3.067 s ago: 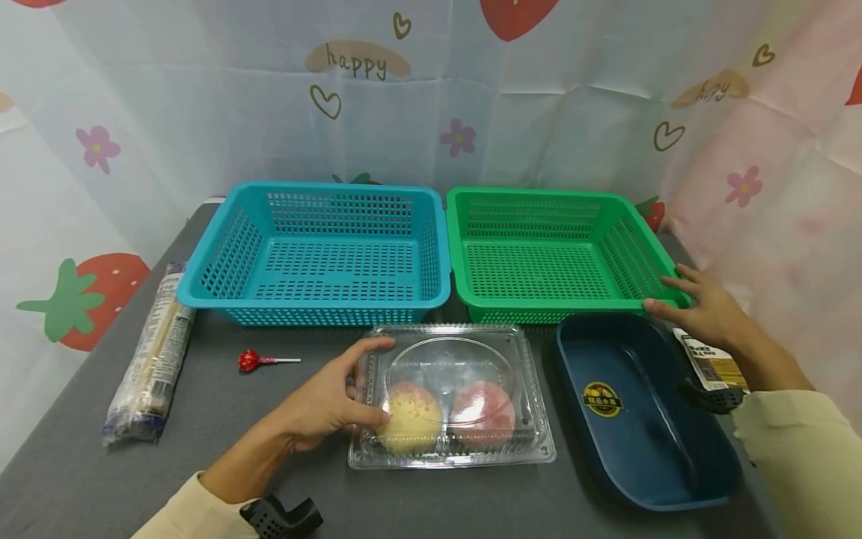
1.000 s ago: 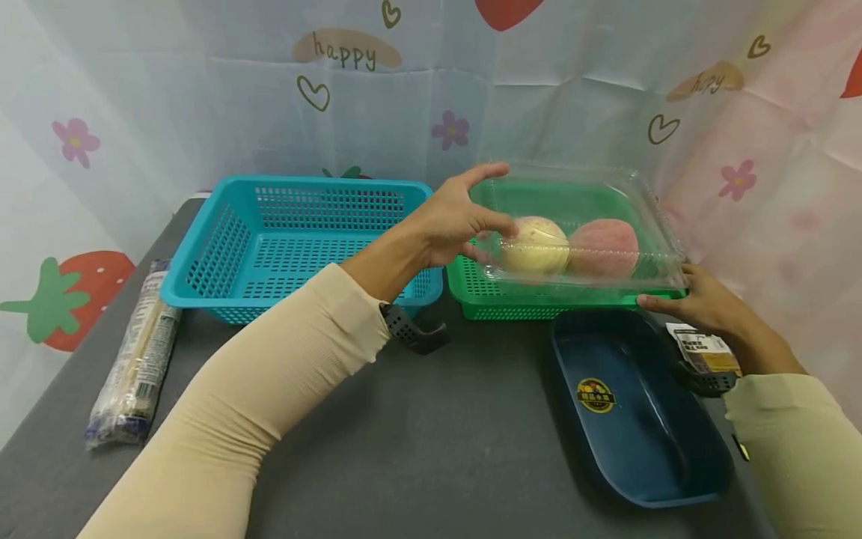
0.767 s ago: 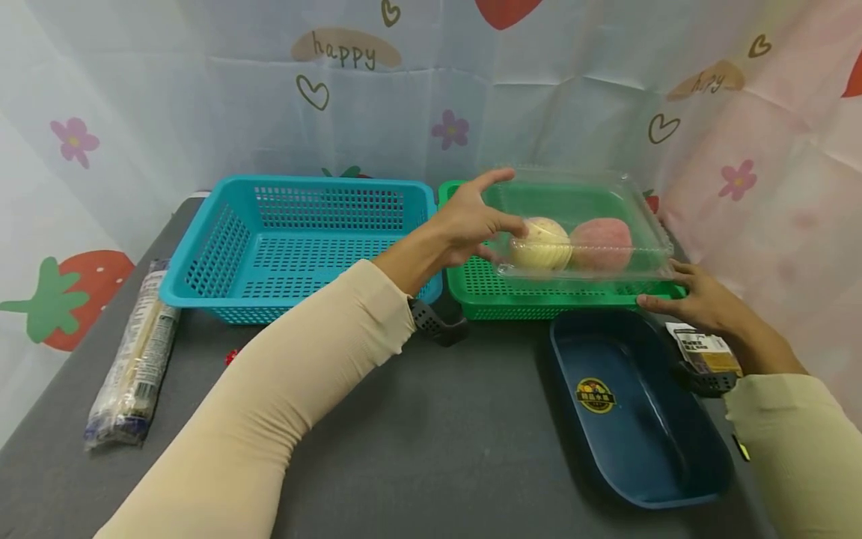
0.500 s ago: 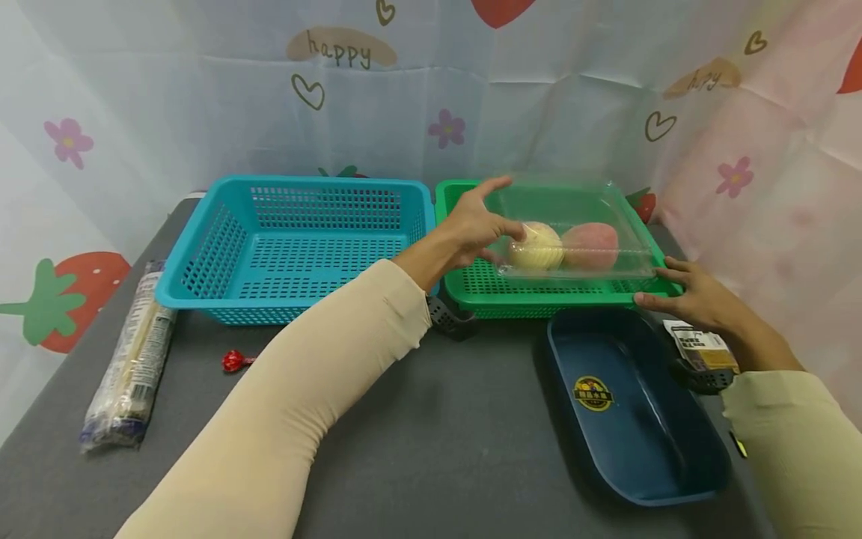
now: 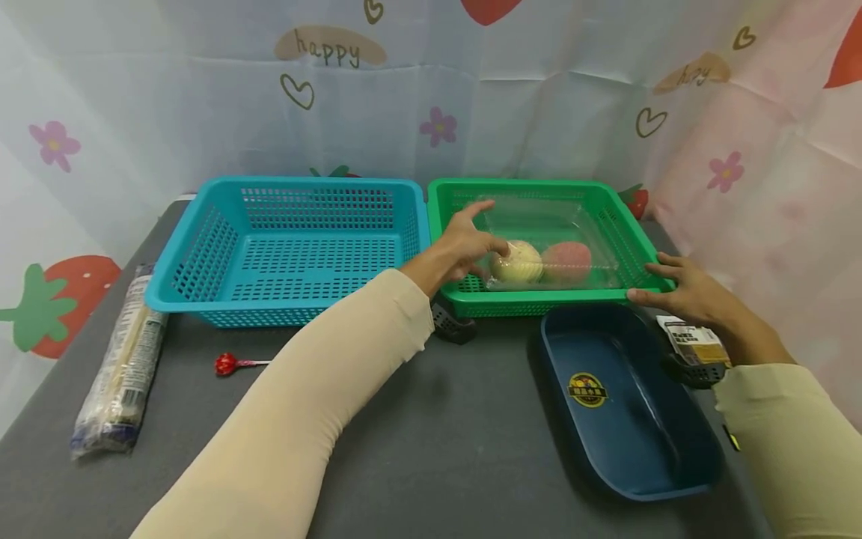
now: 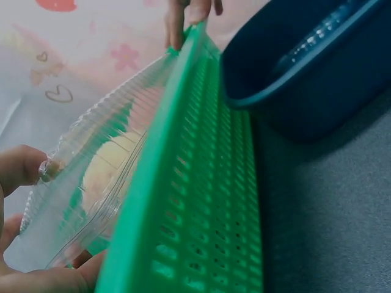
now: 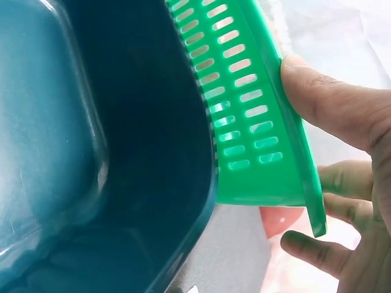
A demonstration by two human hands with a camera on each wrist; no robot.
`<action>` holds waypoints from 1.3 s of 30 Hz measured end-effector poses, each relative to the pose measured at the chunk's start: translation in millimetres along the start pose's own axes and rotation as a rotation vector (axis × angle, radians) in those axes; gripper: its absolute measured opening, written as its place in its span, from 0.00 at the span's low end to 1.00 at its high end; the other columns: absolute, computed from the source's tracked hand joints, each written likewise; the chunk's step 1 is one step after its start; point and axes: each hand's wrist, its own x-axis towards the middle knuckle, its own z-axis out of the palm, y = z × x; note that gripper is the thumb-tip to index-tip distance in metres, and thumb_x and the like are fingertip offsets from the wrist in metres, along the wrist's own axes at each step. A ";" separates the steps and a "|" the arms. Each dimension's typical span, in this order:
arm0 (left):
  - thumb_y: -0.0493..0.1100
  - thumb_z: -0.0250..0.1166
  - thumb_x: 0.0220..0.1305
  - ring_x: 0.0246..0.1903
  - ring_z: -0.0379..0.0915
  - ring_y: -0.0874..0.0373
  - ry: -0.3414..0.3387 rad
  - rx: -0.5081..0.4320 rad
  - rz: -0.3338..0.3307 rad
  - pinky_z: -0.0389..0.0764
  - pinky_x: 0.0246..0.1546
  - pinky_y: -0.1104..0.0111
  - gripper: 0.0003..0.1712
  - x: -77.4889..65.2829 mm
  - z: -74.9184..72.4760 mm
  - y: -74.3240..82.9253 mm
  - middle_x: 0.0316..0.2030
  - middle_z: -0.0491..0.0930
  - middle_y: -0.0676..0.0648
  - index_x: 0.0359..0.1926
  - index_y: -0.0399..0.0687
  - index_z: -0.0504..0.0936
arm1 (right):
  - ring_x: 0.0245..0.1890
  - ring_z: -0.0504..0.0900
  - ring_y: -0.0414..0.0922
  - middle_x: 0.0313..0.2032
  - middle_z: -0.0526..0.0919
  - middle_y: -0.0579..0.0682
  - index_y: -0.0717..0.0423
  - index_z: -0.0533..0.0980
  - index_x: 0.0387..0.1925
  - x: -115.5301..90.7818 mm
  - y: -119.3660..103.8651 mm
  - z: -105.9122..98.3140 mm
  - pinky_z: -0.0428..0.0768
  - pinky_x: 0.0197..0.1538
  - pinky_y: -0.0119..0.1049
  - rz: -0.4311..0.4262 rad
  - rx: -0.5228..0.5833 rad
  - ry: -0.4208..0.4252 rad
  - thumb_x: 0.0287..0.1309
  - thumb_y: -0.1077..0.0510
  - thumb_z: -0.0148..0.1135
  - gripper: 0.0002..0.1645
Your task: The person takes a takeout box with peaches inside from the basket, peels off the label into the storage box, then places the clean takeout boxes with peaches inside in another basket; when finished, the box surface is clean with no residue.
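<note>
A clear plastic clamshell box point(image 5: 539, 221) sits low inside the green basket point(image 5: 465, 303), on the right. Through its lid show a pale yellow round item point(image 5: 517, 263) and a pink one point(image 5: 567, 262). My left hand point(image 5: 465, 243) holds the box by its left end, fingers spread along that edge. In the left wrist view, the box tilts behind the basket's green wall point(image 6: 146, 183). My right hand point(image 5: 694, 292) grips the basket's front right corner. Its thumb presses the rim in the right wrist view, with the other fingers beyond the rim.
A blue basket point(image 5: 289, 305) adjoins the green one on the left. In front stands a dark blue tub point(image 5: 626, 419), a printed packet point(image 5: 697, 343) beside it. A red lollipop point(image 5: 226, 364) and a long wrapped pack point(image 5: 124, 359) lie on the grey table point(image 5: 431, 449).
My left hand has lifted the clear box from the table, carried it over the green basket and lowered it inside. My right hand has stayed at the basket's corner.
</note>
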 end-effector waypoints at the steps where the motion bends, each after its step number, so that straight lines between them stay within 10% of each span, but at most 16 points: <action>1: 0.25 0.67 0.53 0.49 0.72 0.43 0.001 0.006 -0.004 0.82 0.25 0.53 0.53 0.4 -0.3 -1.2 0.73 0.45 0.42 0.74 0.64 0.57 | 0.66 0.42 0.75 0.70 0.41 0.73 0.74 0.53 0.69 0.4 0.0 0.3 0.52 0.58 0.73 -0.001 -0.001 0.001 0.61 0.41 0.61 0.52; 5: 0.25 0.67 0.54 0.61 0.63 0.39 -0.007 0.022 -0.026 0.82 0.26 0.52 0.52 2.0 -0.6 -3.3 0.73 0.46 0.43 0.74 0.64 0.56 | 0.66 0.43 0.76 0.70 0.41 0.73 0.75 0.52 0.69 1.6 0.3 0.9 0.52 0.58 0.73 0.001 -0.001 0.002 0.61 0.41 0.61 0.52; 12: 0.27 0.67 0.57 0.32 0.71 0.50 -0.004 0.065 -0.078 0.83 0.25 0.51 0.51 4.9 0.8 -4.1 0.72 0.48 0.42 0.74 0.66 0.56 | 0.66 0.42 0.76 0.70 0.41 0.74 0.74 0.53 0.69 1.4 1.2 0.8 0.52 0.58 0.73 -0.004 -0.005 0.004 0.61 0.41 0.61 0.52; 17: 0.29 0.66 0.59 0.55 0.70 0.40 0.019 0.171 -0.097 0.83 0.28 0.50 0.49 2.6 3.1 -3.7 0.72 0.49 0.42 0.74 0.64 0.55 | 0.66 0.43 0.75 0.70 0.41 0.74 0.75 0.54 0.68 1.2 1.1 1.9 0.52 0.58 0.73 -0.007 0.000 0.011 0.61 0.42 0.62 0.51; 28: 0.36 0.68 0.60 0.52 0.71 0.49 0.121 0.526 -0.178 0.74 0.28 0.59 0.46 3.5 10.7 -1.4 0.68 0.61 0.44 0.74 0.61 0.56 | 0.66 0.43 0.75 0.70 0.43 0.73 0.75 0.53 0.68 3.1 1.8 3.4 0.52 0.58 0.73 -0.038 0.008 0.034 0.61 0.43 0.62 0.51; 39: 0.40 0.64 0.64 0.40 0.69 0.54 0.033 0.523 0.053 0.69 0.32 0.60 0.43 -52.7 -16.2 37.1 0.72 0.52 0.48 0.75 0.58 0.54 | 0.68 0.45 0.71 0.72 0.45 0.66 0.64 0.53 0.72 -26.9 -18.6 -16.6 0.50 0.58 0.74 -0.070 -0.022 0.227 0.62 0.42 0.60 0.49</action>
